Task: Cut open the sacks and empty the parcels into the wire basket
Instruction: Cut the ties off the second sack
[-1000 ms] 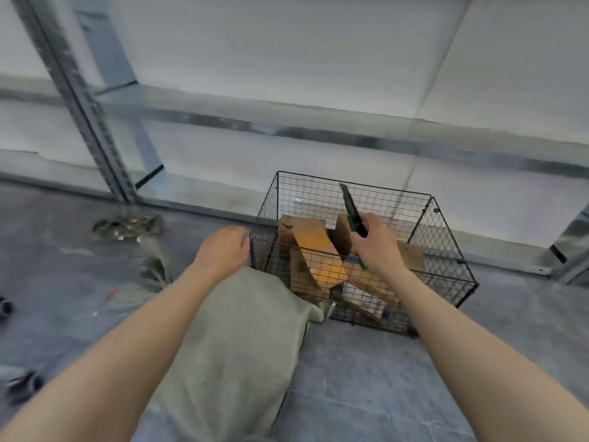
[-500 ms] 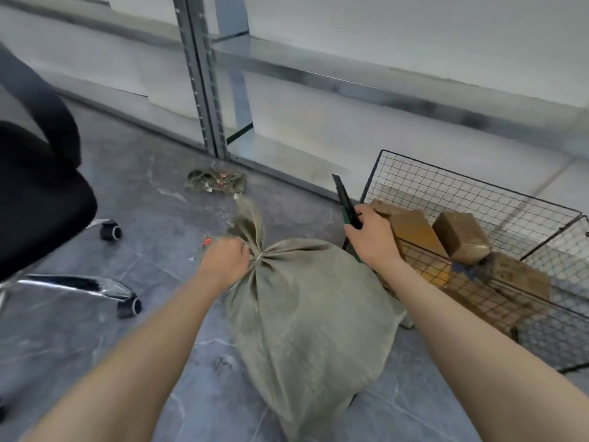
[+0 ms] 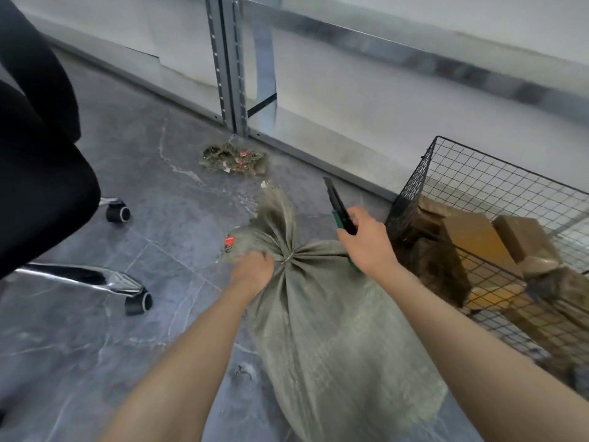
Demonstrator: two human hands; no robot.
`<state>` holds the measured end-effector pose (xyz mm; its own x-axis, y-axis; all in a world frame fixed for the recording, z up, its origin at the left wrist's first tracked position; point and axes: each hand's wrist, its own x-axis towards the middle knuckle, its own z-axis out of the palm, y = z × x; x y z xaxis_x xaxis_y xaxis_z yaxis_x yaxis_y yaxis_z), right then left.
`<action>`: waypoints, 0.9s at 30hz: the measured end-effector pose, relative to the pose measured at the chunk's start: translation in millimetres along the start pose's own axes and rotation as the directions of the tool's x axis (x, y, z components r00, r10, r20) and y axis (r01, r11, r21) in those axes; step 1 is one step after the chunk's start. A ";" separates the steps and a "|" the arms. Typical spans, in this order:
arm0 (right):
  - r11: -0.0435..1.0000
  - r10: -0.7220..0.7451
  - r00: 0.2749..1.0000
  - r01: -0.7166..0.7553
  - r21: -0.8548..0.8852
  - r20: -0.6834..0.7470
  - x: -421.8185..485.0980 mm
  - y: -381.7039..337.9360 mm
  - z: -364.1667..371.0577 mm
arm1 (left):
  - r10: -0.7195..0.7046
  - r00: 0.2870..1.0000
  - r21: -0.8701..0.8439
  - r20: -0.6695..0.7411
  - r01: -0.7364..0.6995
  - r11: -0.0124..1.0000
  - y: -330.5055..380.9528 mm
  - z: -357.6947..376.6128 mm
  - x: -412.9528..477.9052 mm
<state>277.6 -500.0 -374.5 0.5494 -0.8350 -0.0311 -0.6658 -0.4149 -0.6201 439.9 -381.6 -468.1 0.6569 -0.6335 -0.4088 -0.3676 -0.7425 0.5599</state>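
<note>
Left hand (image 3: 253, 269): your fingers curl into the gathered cloth just left of the tie (image 3: 287, 258) and grip it.
Right hand (image 3: 366, 240): closed round a knife (image 3: 339, 205) with a green handle. The dark blade points up and away from you, above the neck and apart from the cloth.

Sack (image 3: 334, 330): grey-green weave, lying on the floor (image 3: 79, 346). The tied neck points away from you and the body runs back between your forearms. A red tag (image 3: 229, 241) sits by the neck on the left.
Basket (image 3: 411, 193): black wire, just right of the sack, with its near-left corner beside your right wrist. Brown parcels (image 3: 471, 240) lie inside.

Room to move:
- Bare floor lies left of the sack as far as the chair (image 3: 41, 186), whose chrome legs and casters reach toward you.
- Beyond the neck is a short stretch of floor, then scraps (image 3: 234, 159) at the foot of a shelf upright (image 3: 228, 59).
- The low shelf rail closes the far side behind blade and basket.

Hidden or unclear:
- Your left fingertips are buried in the folds.
- Your right forearm covers the sack's right flank, so you cannot tell whether sack and basket touch.
- The basket is cut off at the right edge and the chair at the left.
- The sack's near end runs out at the bottom edge.
- The print on the tag is too small to read.
</note>
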 end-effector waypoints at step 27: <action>0.996 0.082 0.996 -0.083 0.028 0.046 -47.0 17.8 -40.0 | -0.160 0.965 -0.861 0.207 0.258 0.439 91.0 18.5 -60.4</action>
<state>219.8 -482.5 -352.7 0.5158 -0.8485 -0.1182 -0.6949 -0.3337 -0.6370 354.6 -415.0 -405.8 0.5567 -0.5373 -0.6335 0.5741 -0.3023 0.7609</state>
